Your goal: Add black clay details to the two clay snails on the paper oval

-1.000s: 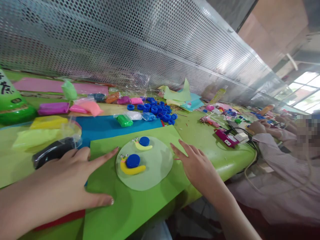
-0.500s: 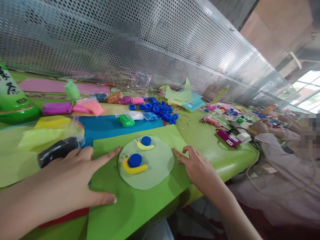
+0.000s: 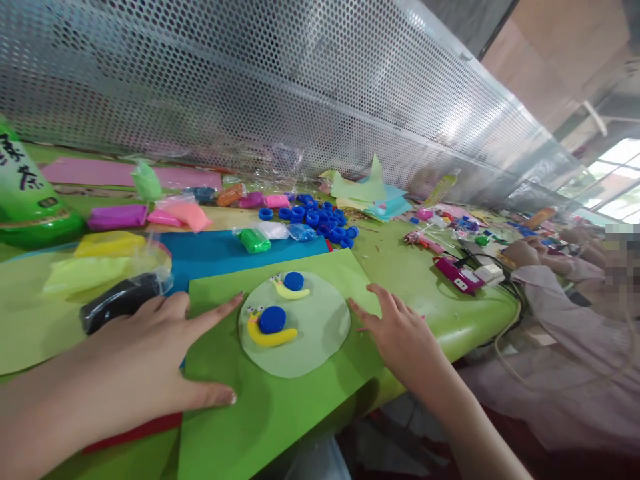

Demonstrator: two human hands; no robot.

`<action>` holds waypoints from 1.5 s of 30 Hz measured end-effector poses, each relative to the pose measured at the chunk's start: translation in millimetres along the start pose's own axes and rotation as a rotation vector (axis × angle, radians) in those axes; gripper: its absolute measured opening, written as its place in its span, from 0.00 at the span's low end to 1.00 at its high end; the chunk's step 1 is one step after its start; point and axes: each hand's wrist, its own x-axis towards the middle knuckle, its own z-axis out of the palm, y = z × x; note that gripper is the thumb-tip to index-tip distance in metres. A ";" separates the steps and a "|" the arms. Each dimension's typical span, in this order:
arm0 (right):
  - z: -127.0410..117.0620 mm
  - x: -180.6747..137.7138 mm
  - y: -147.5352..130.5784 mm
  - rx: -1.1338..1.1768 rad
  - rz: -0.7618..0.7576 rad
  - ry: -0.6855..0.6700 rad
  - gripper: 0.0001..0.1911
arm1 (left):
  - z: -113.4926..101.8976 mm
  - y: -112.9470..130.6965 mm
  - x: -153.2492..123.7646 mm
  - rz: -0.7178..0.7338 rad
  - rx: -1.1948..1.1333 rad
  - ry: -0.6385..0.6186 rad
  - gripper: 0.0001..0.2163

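A pale green paper circle (image 3: pixel 320 333) lies on a brighter green sheet (image 3: pixel 250 427). On the circle are two snails, each with a yellow clay body and a blue bottle cap as its shell: a larger snail (image 3: pixel 273 321) and a smaller snail (image 3: pixel 294 283) behind it. My left hand (image 3: pixel 160 340) rests on the sheet's left side, thumb and index finger spread, the index tip close to the circle's left edge. At the circle's right edge my right hand (image 3: pixel 395 327) has its fingers apart. Neither hand holds anything.
Packed black clay (image 3: pixel 123 303) and yellow clay (image 3: pixel 107 247) lie left. Several blue caps (image 3: pixel 325 220) are piled behind the sheet. A green bottle (image 3: pixel 35 193) stands far left. A magenta power strip (image 3: pixel 457 275) with cables sits right, near another person's sleeve (image 3: pixel 545 287).
The fingers of my right hand have spread further apart. My left hand keeps its pose, and the snails stay in place on the circle. The view has shifted slightly.
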 end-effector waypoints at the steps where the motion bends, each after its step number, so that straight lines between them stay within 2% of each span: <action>1: -0.1 -0.1 -0.8 -0.002 -0.002 0.005 0.19 | -0.4 0.1 0.1 -0.001 0.011 -0.016 0.51; 6: -0.6 0.1 -2.8 0.015 0.032 0.027 0.20 | -3.1 0.8 -0.5 -0.014 0.095 -0.116 0.50; 11: 5.5 -3.2 9.6 0.111 0.121 0.103 0.20 | -5.0 3.9 0.8 -0.003 0.142 -0.162 0.49; 13: 9.1 -4.6 15.6 0.196 0.131 0.139 0.19 | -5.5 4.6 1.6 0.002 0.148 -0.168 0.49; 19: 17.7 -2.8 19.6 0.590 0.037 0.233 0.13 | -8.0 4.2 -0.5 -0.015 0.162 -0.181 0.49; 23: 21.6 -1.6 19.9 0.798 0.071 0.304 0.10 | -8.6 6.1 -1.0 -0.001 0.148 -0.171 0.48; 32: 7.9 -4.3 11.8 0.975 0.077 0.462 0.11 | -13.8 9.1 -5.6 0.008 0.095 -0.162 0.48; 36: 0.4 -9.9 5.6 0.984 0.030 0.503 0.11 | -25.5 0.9 -8.1 0.026 -0.015 -0.099 0.50; 38: -4.3 -14.1 1.1 0.991 -0.021 0.518 0.12 | -36.9 -1.0 -12.8 0.021 -0.092 -0.022 0.50; 40: -11.5 -18.2 -5.4 0.997 -0.090 0.540 0.12 | -46.7 3.6 -23.3 0.031 -0.180 0.071 0.47; 42: -21.7 -21.8 -13.7 0.994 -0.161 0.573 0.12 | -46.5 15.7 -38.3 0.083 -0.299 0.139 0.43; 44: -33.5 -24.9 -22.0 0.974 -0.213 0.621 0.11 | -30.6 33.4 -51.4 0.255 -0.593 0.231 0.37; 45: -39.1 -26.2 -25.6 0.959 -0.230 0.653 0.12 | -17.2 43.1 -54.8 0.400 -0.733 0.215 0.36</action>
